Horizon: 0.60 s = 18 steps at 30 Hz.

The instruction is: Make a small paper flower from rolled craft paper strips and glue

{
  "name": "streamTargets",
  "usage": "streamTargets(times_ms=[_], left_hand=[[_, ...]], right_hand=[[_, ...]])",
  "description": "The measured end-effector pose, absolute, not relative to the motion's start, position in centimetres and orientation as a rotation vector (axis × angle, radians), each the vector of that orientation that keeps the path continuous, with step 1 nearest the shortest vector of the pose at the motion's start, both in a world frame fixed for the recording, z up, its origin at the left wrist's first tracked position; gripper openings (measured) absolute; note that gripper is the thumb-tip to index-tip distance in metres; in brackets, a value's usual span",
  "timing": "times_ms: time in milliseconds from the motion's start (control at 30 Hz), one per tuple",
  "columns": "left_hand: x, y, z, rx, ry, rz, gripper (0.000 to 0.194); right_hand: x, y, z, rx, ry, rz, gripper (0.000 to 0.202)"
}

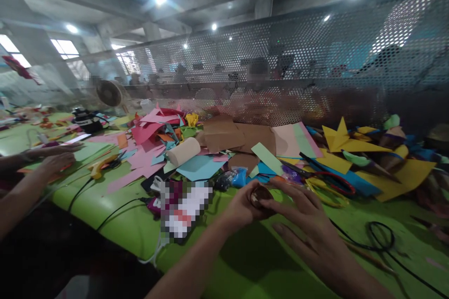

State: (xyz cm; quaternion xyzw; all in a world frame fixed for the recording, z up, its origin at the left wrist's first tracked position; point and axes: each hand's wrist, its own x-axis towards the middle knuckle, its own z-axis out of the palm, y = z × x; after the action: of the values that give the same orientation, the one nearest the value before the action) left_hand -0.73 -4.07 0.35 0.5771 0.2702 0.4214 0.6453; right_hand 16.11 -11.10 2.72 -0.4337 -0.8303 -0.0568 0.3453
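Plastic bag (239,177), blue stuff inside, lies just beyond left hand (242,203), which grips small brown piece (260,196) in curled fingers. Right hand (307,212) open, fingertip at its right side.

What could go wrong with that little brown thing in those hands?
The small brown piece could slip or get squashed between the left hand and the right hand's fingertips. The looped black cord near the right forearm might snag. A careless reach could also brush the red-handled scissors.
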Motion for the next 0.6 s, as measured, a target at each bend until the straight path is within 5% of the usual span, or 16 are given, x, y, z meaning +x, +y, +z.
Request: streamTargets(times_ms=[300, 600], left_hand=[[-0.99, -4.03, -0.54, 1.35, 0.535, 0.862, 0.044], [-0.86, -3.76, -0.03, 1.212, 0.552, 0.854, 0.05]], right_hand=[[15.27, -10.96, 2.08, -1.155, -2.215, -0.28, 0.021], [15.23, -11.1, 2.13, -1.148, -2.154, -0.139, 0.031]])
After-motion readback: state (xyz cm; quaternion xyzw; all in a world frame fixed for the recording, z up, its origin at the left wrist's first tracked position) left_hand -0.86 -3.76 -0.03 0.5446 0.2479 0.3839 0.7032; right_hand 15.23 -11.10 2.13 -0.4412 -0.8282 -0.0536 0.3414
